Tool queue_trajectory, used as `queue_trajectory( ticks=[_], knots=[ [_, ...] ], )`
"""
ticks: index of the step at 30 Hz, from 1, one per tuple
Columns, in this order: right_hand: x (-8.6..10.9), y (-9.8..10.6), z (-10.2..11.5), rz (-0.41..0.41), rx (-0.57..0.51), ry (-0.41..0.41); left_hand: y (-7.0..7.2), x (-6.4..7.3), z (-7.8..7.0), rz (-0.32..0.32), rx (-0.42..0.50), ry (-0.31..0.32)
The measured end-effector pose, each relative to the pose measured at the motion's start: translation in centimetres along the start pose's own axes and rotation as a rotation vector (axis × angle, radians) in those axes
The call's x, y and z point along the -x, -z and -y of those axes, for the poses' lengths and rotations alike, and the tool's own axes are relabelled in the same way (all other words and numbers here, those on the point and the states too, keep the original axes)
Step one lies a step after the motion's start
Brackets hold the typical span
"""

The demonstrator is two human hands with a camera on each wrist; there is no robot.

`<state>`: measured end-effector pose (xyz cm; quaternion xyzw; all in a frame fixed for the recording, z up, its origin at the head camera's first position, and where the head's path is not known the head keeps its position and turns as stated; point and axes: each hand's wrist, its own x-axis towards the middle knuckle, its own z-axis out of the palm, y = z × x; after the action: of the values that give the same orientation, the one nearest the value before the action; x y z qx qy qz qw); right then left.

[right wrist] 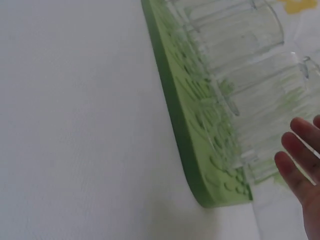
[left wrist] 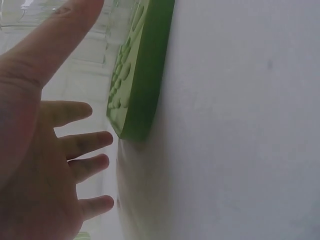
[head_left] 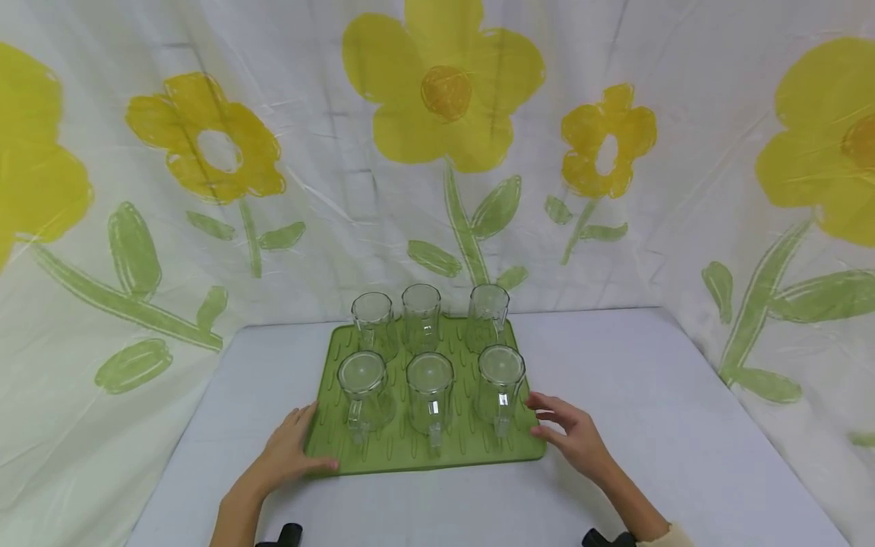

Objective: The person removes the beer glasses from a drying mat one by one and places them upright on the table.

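A green ridged draining mat [head_left: 396, 456] lies on the table and bears clear glass mugs in two rows of three. In the front row stand a left mug [head_left: 364, 380], a middle mug [head_left: 430, 384] and a right mug [head_left: 501, 376], their handles toward me. My left hand [head_left: 283, 448] is at the mat's front left corner, thumb and fingers spread out; the left wrist view shows its palm [left wrist: 30, 165] and nothing gripped. Beside the mat's right edge is my right hand [head_left: 574, 437], fingers loosely bent and holding nothing. Whether it touches the mat I cannot tell.
Behind the front row stand a left mug [head_left: 373, 323], a middle mug [head_left: 421, 315] and a right mug [head_left: 488, 315]. The white tabletop [head_left: 636, 372] extends around the mat. A white curtain [head_left: 307, 251] with printed yellow flowers hangs at the back and sides.
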<state>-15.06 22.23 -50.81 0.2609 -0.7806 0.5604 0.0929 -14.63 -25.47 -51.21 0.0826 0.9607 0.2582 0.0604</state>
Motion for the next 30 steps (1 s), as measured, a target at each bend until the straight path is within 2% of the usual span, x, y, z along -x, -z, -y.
queue_trajectory(
  ticks=[8,20,30],
  knots=[
    [0.2,-1.3,-0.2,0.072,-0.125,-0.023,-0.1,0.2,0.0,0.045,-0.003,0.046],
    [-0.1,-3.9,-0.5,0.046,-0.223,-0.09,-0.2,0.1,-0.3,0.072,-0.03,0.084],
    [-0.2,-4.5,-0.4,0.039,-0.263,-0.11,-0.2,-0.1,-0.9,0.077,-0.024,0.089]
  ],
)
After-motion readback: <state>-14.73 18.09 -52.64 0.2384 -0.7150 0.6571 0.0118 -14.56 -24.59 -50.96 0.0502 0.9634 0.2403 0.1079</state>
